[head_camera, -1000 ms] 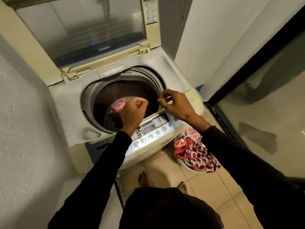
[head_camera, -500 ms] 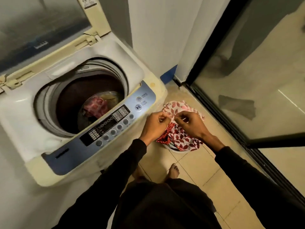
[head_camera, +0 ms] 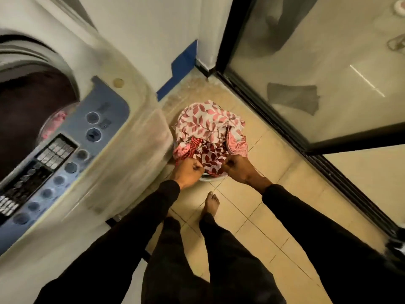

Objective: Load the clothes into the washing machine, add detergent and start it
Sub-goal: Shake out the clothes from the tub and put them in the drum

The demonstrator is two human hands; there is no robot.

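Both hands are down at the laundry pile on the floor: left hand (head_camera: 188, 172) is clenched on the near edge of the dark-red leaf-print cloth (head_camera: 209, 160), right hand (head_camera: 235, 168) is pinched shut on the same cloth's edge just beside it. Fingers are curled tight w/ fabric bunched in them, so it reads as a two-handed grab, not yet lifted.

Clothes pile (head_camera: 210, 130) sits heaped in a pale basin (head_camera: 206, 178), only a sliver of rim showing under the hands. It's on the tiled floor (head_camera: 252, 216), just beside the washing machine (head_camera: 122, 150), right of its front corner. On top lies a lighter pink-and-white leaf print; the darker red piece is nearest the hands.

Progress, as a judgement: loading is partway. Machine's lid is up, drum (head_camera: 28, 110) open, and something pink (head_camera: 55, 123) already lies inside, so at least one item is in. Basin looks quite full, so several more trips are probably left.

Still to do: the rest of the clothes, then detergent (none visible anywhere in view), then closing the lid and pressing start on the control panel (head_camera: 72, 154). Panel text is blurred, can't tell if it's powered on.
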